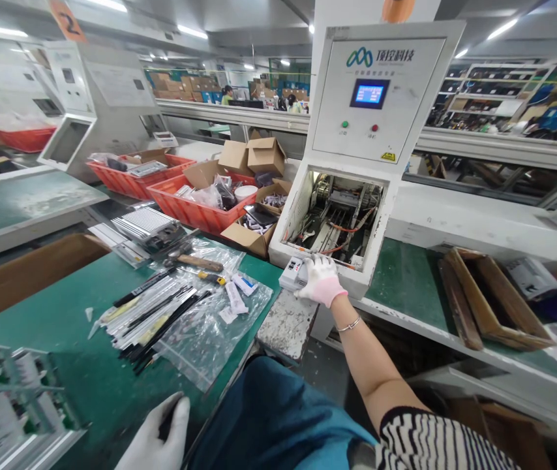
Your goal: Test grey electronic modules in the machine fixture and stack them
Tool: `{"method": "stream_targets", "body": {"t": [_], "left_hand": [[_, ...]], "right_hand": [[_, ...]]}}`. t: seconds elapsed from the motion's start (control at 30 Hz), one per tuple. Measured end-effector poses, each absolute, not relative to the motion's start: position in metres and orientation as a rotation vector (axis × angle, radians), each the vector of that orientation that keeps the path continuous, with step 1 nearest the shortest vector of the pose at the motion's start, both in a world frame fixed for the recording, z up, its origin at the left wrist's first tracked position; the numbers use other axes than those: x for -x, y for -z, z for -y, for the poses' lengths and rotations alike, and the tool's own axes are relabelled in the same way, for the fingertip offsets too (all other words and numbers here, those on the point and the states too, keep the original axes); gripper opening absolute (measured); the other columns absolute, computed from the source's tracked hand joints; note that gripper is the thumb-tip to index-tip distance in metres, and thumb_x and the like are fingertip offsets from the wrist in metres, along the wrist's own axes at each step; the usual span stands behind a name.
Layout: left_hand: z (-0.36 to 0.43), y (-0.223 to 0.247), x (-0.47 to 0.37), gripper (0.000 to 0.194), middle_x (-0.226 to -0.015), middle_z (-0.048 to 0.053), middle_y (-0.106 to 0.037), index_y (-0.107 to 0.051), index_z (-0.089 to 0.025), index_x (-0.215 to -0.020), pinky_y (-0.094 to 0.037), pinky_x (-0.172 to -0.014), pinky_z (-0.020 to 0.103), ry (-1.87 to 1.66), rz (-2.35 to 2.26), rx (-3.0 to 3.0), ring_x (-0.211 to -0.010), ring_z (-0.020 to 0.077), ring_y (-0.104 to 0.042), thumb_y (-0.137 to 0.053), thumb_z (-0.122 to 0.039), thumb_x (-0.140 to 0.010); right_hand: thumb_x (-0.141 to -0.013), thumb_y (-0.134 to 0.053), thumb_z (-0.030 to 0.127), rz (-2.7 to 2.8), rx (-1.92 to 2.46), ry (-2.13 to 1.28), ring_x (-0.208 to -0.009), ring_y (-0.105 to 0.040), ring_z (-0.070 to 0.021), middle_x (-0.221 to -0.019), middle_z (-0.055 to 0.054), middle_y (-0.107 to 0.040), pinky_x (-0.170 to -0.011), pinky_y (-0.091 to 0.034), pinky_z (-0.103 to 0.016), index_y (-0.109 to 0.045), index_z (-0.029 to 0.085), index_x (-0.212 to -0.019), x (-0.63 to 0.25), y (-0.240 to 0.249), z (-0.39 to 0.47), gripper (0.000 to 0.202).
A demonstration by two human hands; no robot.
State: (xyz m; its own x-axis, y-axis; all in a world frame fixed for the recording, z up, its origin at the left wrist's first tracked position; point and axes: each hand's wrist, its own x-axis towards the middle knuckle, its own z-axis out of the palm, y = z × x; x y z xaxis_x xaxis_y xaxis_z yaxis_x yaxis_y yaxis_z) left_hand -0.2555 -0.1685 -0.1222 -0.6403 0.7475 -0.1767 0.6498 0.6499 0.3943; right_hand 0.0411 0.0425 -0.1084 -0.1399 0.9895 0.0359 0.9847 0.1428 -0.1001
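My right hand [322,281], in a white glove with a pink cuff, lies over the right part of a small light grey box [291,274] with dark and red marks on top. Its fingers bend over the box and its thumb lies against the near side. That box sits at the front lip of a white machine [325,262]. Low in the view, my left hand [158,434], gloved in white, is by the edge of the green table. Thumb and finger curl toward each other around a dark area; anything held there cannot be made out.
Metal and black strips [151,320] lie on a clear plastic bag [205,352], near a hammer [200,262] and a yellow cutter [211,279]. Framed parts [19,398] stand at left. Red bins [200,212] are behind. A wooden tray [498,300] sits at right.
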Motion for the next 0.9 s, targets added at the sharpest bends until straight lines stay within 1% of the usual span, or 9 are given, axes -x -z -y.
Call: {"method": "stream_targets", "body": {"t": [0.1, 0.2, 0.37, 0.5, 0.63, 0.7, 0.77, 0.83, 0.9], "left_hand": [[0.169, 0.119, 0.251, 0.046, -0.074, 0.005, -0.072, -0.071, -0.027, -0.1, -0.049, -0.062, 0.035, -0.46, -2.571, -1.11, -0.072, 0.0293, -0.069, -0.041, -0.059, -0.086], [0.171, 0.119, 0.248, 0.049, -0.08, 0.007, -0.073, -0.071, -0.025, -0.105, -0.049, -0.066, 0.036, -0.454, -2.564, -1.099, -0.077, 0.0308, -0.068, -0.04, -0.058, -0.086], [0.172, 0.12, 0.246, 0.051, -0.092, 0.008, -0.074, -0.069, -0.023, -0.109, -0.048, -0.072, 0.036, -0.482, -2.531, -1.108, -0.085, 0.0303, -0.067, -0.04, -0.057, -0.085], [0.175, 0.114, 0.238, 0.047, -0.102, 0.009, -0.074, -0.069, -0.022, -0.104, -0.05, -0.081, 0.037, -0.773, -2.51, -1.071, -0.094, 0.0292, -0.067, -0.045, -0.054, -0.081], [0.17, 0.101, 0.219, 0.044, -0.099, 0.008, -0.074, -0.068, -0.021, -0.1, -0.051, -0.091, 0.038, -1.081, -2.268, -1.05, -0.101, 0.0295, -0.066, -0.054, -0.053, -0.074], [0.16, 0.097, 0.207, 0.052, -0.104, 0.01, -0.073, -0.065, -0.018, -0.107, -0.052, -0.092, 0.039, -1.213, -2.026, -1.046, -0.102, 0.029, -0.065, -0.062, -0.054, -0.07], [0.147, 0.099, 0.196, 0.07, -0.121, 0.013, -0.067, -0.057, -0.018, -0.123, -0.054, -0.091, 0.039, -1.328, -1.696, -1.01, -0.107, 0.029, -0.064, -0.069, -0.056, -0.066], [0.132, 0.104, 0.185, 0.088, -0.143, 0.014, -0.052, -0.044, -0.025, -0.139, -0.056, -0.088, 0.039, -1.378, -1.359, -0.93, -0.114, 0.0296, -0.062, -0.076, -0.058, -0.064], [0.12, 0.112, 0.175, 0.099, -0.155, 0.013, -0.037, -0.032, -0.035, -0.147, -0.057, -0.085, 0.038, -1.354, -1.121, -0.858, -0.117, 0.0298, -0.06, -0.079, -0.058, -0.063]], "right_hand": [[-0.055, -0.082, 0.063, 2.337, 2.032, -0.111, -0.135, -0.038, -0.039, -0.15, -0.023, -0.041, -0.113, -0.023, -0.052, -0.048, 0.013, -0.141, -0.041, 0.104, -0.043, 0.105], [-0.052, -0.084, 0.064, 2.387, 2.069, -0.148, -0.136, -0.037, -0.0421, -0.15, -0.025, -0.039, -0.112, -0.024, -0.054, -0.044, 0.014, -0.145, -0.042, 0.099, -0.043, 0.113], [-0.057, -0.08, 0.065, 2.401, 1.973, -0.095, -0.13, -0.044, -0.0397, -0.143, -0.025, -0.046, -0.108, -0.031, -0.049, -0.049, 0.012, -0.141, -0.049, 0.099, -0.044, 0.103], [-0.056, -0.082, 0.062, 2.442, 1.892, -0.109, -0.124, -0.049, -0.0373, -0.138, -0.022, -0.05, -0.103, -0.036, -0.045, -0.05, 0.014, -0.14, -0.06, 0.095, -0.043, 0.101], [-0.053, -0.084, 0.056, 2.472, 1.726, -0.053, -0.127, -0.044, -0.0374, -0.143, -0.021, -0.044, -0.108, -0.031, -0.046, -0.048, 0.016, -0.141, -0.068, 0.079, -0.031, 0.104], [-0.052, -0.084, 0.053, 2.507, 1.583, -0.066, -0.129, -0.041, -0.0372, -0.146, -0.02, -0.042, -0.11, -0.028, -0.047, -0.048, 0.016, -0.141, -0.068, 0.068, -0.019, 0.103], [-0.051, -0.084, 0.051, 2.546, 1.428, -0.106, -0.13, -0.04, -0.0371, -0.145, -0.019, -0.041, -0.111, -0.027, -0.048, -0.048, 0.017, -0.141, -0.064, 0.058, -0.006, 0.103], [-0.05, -0.083, 0.051, 2.576, 1.277, -0.152, -0.13, -0.039, -0.037, -0.144, -0.017, -0.042, -0.111, -0.028, -0.049, -0.048, 0.017, -0.14, -0.059, 0.052, 0.008, 0.103], [-0.049, -0.084, 0.052, 2.592, 1.139, -0.189, -0.128, -0.04, -0.0365, -0.144, -0.017, -0.042, -0.11, -0.029, -0.048, -0.049, 0.017, -0.139, -0.054, 0.05, 0.02, 0.103]]}}
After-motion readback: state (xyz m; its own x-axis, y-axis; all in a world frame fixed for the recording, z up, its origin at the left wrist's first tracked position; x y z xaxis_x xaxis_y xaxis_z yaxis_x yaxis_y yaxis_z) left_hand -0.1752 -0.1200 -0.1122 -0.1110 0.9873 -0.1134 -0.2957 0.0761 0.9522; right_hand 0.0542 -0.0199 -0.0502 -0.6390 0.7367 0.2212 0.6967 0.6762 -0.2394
